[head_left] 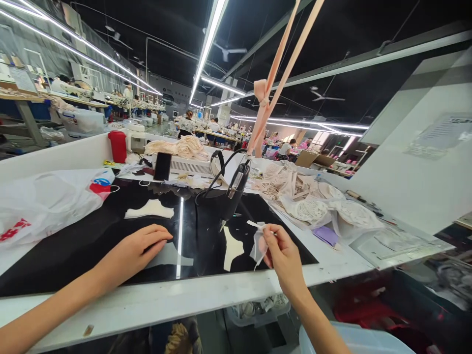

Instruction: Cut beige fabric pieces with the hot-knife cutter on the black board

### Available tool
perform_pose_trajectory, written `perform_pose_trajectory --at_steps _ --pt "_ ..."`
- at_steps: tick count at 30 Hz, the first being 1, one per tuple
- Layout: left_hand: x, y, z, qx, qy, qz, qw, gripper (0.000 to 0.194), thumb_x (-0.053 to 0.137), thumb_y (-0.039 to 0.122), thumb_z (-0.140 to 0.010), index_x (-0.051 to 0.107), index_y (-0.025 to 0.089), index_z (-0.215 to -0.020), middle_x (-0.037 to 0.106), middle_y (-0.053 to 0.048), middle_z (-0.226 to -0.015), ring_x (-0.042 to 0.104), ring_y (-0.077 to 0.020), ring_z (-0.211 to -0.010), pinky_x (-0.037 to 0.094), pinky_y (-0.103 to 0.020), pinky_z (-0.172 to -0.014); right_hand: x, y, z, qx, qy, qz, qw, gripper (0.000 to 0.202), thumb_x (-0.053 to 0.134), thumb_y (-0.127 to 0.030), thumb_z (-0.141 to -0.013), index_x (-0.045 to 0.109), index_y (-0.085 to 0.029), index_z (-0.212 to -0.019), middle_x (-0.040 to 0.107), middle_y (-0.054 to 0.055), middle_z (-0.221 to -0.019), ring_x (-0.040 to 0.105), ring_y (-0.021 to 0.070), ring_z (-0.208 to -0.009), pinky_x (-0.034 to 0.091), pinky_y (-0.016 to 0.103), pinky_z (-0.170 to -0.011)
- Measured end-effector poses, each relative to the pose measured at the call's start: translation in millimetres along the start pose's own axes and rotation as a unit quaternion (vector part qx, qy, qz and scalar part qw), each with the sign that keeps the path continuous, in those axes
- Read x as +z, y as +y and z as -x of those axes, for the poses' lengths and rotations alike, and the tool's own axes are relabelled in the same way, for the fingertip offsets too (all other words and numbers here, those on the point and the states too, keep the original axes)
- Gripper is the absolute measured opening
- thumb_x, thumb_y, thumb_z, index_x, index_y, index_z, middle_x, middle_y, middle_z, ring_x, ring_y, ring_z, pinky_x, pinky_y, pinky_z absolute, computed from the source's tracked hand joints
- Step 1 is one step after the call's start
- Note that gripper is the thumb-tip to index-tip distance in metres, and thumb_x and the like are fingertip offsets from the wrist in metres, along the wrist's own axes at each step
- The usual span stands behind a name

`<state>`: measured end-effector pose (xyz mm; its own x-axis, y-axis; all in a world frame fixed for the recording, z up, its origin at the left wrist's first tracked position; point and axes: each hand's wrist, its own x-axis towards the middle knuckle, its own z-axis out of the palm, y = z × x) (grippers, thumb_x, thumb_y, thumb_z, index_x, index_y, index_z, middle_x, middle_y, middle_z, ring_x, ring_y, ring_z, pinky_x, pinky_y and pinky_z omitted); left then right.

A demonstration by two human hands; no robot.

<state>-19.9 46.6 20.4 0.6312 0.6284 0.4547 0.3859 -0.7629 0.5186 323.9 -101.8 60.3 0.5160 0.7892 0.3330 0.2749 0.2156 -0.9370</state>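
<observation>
My right grip (283, 250) pinches the sheer piece (257, 250), which hangs to its left; my left hand (137, 250) lies open.

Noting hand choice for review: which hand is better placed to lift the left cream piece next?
Probably the left hand: it lies just in front of the cream piece, while the right hand is farther away, its fingers pinching sheer fabric.
</observation>
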Motion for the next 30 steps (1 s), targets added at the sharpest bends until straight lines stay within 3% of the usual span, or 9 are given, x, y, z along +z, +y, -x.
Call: perform_pose_trajectory --at_steps 5,10,14,20,24,30 --pt "4.4 62.2 -5.3 -0.106 -0.056 0.150 0.981 0.032 0.055 0.044 -0.098 0.077 0.026 -0.113 0.073 -0.004 -0.113 0.067 -0.0188 -0.096 0.051 -0.026 -0.075 47.9 -16.1 30.5 0.037 -0.173 -0.010 0.984 0.046 0.066 -0.067 -0.093 0.062 -0.021 -0.092 0.060 -0.005 -0.059 0.041 0.0060 -0.037 0.027 0.019 -0.039" --pt "13.8 94.1 -7.8 -0.190 -0.097 0.334 0.918 0.034 0.072 0.045 -0.083 0.075 0.019 -0.104 0.072 -0.004 -0.098 0.062 -0.0178 -0.087 0.046 -0.027 -0.076 83.0 -21.2 46.6 0.055 -0.305 -0.009 0.951 0.048 0.059 -0.070 -0.096 0.062 -0.022 -0.094 0.061 -0.004 -0.062 0.040 0.0058 -0.040 0.027 0.020 -0.042" --pt "14.6 95.4 -3.5 -0.251 -0.088 0.433 0.861 0.035 0.077 0.049 -0.079 0.067 0.017 -0.087 0.067 -0.001 -0.080 0.057 -0.0148 -0.077 0.042 -0.027 -0.072 100.9 -19.4 50.8 0.090 -0.322 -0.046 0.941 0.051 0.063 -0.073 -0.092 0.061 -0.022 -0.097 0.058 -0.006 -0.060 0.040 0.0057 -0.038 0.026 0.019 -0.041" --pt "-0.6 89.6 2.5 -0.314 -0.054 0.416 0.852 0.046 0.080 0.059 -0.075 0.063 0.017 -0.081 0.054 0.003 -0.066 0.042 -0.0111 -0.063 0.029 -0.025 -0.057 109.1 -14.6 62.4 0.224 -0.328 -0.145 0.906 0.064 0.066 -0.076 -0.088 0.056 -0.025 -0.126 0.068 -0.001 -0.081 0.043 0.0050 -0.039 0.022 0.017 -0.036" --pt "-11.0 84.5 3.8 -0.322 -0.028 0.408 0.854 0.043 0.080 0.057 -0.075 0.063 0.018 -0.080 0.053 0.004 -0.065 0.038 -0.0090 -0.058 0.027 -0.025 -0.055 103.4 -4.6 65.9 0.267 -0.353 -0.136 0.887 0.062 0.077 -0.073 -0.080 0.064 -0.022 -0.114 0.064 -0.003 -0.078 0.036 0.0020 -0.041 0.017 0.017 -0.038" --pt "-15.7 73.5 8.1 -0.332 -0.014 0.400 0.854 0.047 0.083 0.059 -0.072 0.062 0.018 -0.080 0.053 0.005 -0.064 0.037 -0.0078 -0.056 0.028 -0.024 -0.054 94.6 8.6 61.2 0.268 -0.359 -0.077 0.891 0.059 0.080 -0.076 -0.075 0.066 -0.020 -0.087 0.048 -0.009 -0.057 0.026 0.0006 -0.039 0.013 0.019 -0.041"
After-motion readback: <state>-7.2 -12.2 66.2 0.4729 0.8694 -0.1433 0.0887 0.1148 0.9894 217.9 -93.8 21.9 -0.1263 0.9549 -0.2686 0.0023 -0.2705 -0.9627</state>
